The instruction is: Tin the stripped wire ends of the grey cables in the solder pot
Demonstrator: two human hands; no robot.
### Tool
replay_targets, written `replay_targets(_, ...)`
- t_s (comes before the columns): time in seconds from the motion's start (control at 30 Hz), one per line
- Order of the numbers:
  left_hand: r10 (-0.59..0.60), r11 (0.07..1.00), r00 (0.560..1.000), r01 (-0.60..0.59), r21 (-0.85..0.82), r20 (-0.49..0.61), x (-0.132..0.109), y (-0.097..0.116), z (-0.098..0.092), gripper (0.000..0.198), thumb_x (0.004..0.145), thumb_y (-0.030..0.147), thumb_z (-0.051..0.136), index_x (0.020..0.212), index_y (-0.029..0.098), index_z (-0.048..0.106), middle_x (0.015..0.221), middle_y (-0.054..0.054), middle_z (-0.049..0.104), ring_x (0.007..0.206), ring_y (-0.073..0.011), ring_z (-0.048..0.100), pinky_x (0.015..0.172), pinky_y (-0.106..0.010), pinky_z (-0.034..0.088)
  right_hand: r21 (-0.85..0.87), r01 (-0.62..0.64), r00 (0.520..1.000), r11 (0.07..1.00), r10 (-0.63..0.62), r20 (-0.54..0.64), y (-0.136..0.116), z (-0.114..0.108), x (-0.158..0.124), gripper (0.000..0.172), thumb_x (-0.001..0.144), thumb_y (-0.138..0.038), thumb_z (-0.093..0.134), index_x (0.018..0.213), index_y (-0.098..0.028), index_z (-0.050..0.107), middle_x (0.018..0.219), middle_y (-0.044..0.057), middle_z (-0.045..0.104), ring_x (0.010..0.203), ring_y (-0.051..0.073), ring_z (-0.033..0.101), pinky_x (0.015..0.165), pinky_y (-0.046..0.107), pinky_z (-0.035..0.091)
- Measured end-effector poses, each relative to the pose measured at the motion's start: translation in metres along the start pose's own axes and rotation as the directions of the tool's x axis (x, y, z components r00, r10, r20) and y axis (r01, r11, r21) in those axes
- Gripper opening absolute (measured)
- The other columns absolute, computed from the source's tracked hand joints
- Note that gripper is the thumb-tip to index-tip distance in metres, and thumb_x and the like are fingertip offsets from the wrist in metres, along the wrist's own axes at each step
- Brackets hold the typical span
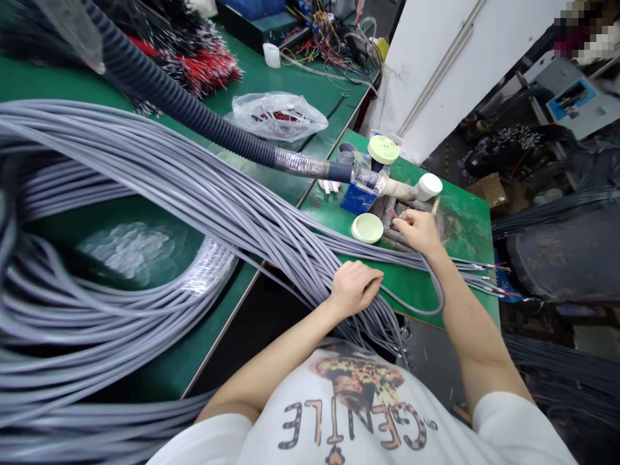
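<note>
My right hand [418, 230] pinches the end of a grey cable [438, 294], whose thin red wires point left over a dark, stained block [387, 213]. From that hand the cable loops down and back left. My left hand [356, 288] rests on the bundle of grey cables [290, 239], its fingers curled; what they hold, if anything, is hidden. Close to my right hand are an open pale-green lid or dish [367, 228], a white round container [429, 186] and the mouth of a corrugated hose [400, 188].
A blue box [358, 196] and a jar with a pale-green lid [383, 149] stand behind. A plastic bag [279, 116] lies on the green table [271, 81]. Large cable coils [111, 310] fill the left. Stripped cable ends [498, 292] overhang the right edge.
</note>
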State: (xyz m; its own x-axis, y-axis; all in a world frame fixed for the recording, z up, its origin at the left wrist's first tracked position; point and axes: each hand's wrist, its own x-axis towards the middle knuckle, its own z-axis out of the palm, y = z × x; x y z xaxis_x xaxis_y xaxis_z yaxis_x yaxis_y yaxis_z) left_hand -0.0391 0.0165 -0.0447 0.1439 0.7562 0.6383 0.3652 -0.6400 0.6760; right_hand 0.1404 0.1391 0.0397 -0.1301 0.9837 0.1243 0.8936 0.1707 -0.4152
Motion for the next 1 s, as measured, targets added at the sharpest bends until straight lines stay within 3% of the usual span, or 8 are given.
replay_targets(0.13,0.004,1.000,1.000,-0.004,0.006,0.006,-0.001,-0.001,0.001,0.010,0.087,0.020,0.054,0.090,0.019,0.064,0.076,-0.003,0.071,0.068,-0.0133,0.060,0.064,-0.030,0.037,-0.130,0.035,0.997,0.991,-0.025,0.075,-0.025,0.020,0.006,0.022,0.076,-0.032,0.053,0.062,-0.017,0.063,0.059,0.002,0.063,0.055,0.013,0.051,0.054,0.024,0.029)
replay_targets(0.37,0.017,0.999,1.000,-0.018,0.038,0.007,0.000,-0.001,0.000,0.012,0.088,0.021,0.052,0.088,0.019,0.064,0.073,-0.002,0.069,0.066,-0.0131,0.058,0.062,-0.030,0.035,-0.350,0.068,0.988,0.934,-0.014,0.154,-0.035,0.037,0.014,0.021,0.077,-0.028,0.050,0.073,-0.018,0.068,0.071,0.006,0.070,0.065,0.018,0.058,0.057,0.027,0.028)
replay_targets(0.57,0.019,0.999,1.000,-0.019,0.036,0.005,0.000,0.000,-0.001,0.010,0.088,0.020,0.053,0.088,0.019,0.063,0.074,-0.001,0.069,0.067,-0.0132,0.057,0.063,-0.030,0.036,-0.358,0.070,0.989,0.931,-0.019,0.143,-0.036,0.031,0.013,0.021,0.077,-0.029,0.049,0.071,-0.018,0.067,0.069,0.006,0.069,0.064,0.018,0.057,0.057,0.027,0.029)
replay_targets(0.7,0.009,0.999,1.000,-0.010,0.031,0.014,0.000,-0.001,-0.001,0.010,0.088,0.020,0.053,0.088,0.019,0.063,0.074,-0.001,0.069,0.067,-0.0132,0.057,0.063,-0.030,0.036,-0.283,0.028,1.000,0.959,-0.029,0.003,-0.012,0.005,0.013,0.026,0.078,-0.036,0.050,0.068,-0.017,0.066,0.064,0.005,0.066,0.060,0.017,0.055,0.056,0.026,0.031)
replay_targets(0.8,0.010,1.000,1.000,-0.010,0.028,0.019,0.000,-0.001,-0.001,0.011,0.088,0.021,0.052,0.088,0.019,0.064,0.074,-0.002,0.070,0.067,-0.0133,0.058,0.063,-0.031,0.036,-0.287,-0.107,0.991,0.952,0.079,-0.108,0.024,-0.012,0.016,0.027,0.076,-0.038,0.052,0.068,-0.017,0.067,0.064,0.006,0.067,0.060,0.018,0.056,0.057,0.026,0.033)
replay_targets(0.9,0.018,1.000,1.000,-0.018,0.021,0.006,0.001,-0.001,-0.002,0.011,0.088,0.021,0.053,0.089,0.019,0.064,0.075,-0.002,0.071,0.067,-0.0133,0.059,0.063,-0.030,0.037,-0.313,-0.246,0.967,0.917,0.209,-0.147,0.062,-0.016,0.019,0.026,0.074,-0.036,0.053,0.069,-0.016,0.069,0.067,0.007,0.068,0.064,0.019,0.058,0.060,0.027,0.037)
replay_targets(1.0,0.022,1.000,1.000,-0.022,0.008,-0.007,0.001,-0.001,-0.001,0.008,0.086,0.019,0.056,0.090,0.019,0.063,0.077,-0.002,0.071,0.067,-0.0131,0.059,0.063,-0.030,0.037,-0.325,-0.301,0.953,0.896,0.268,-0.143,0.087,-0.012,0.022,0.025,0.074,-0.035,0.054,0.069,-0.016,0.070,0.068,0.007,0.069,0.066,0.020,0.060,0.063,0.028,0.040)
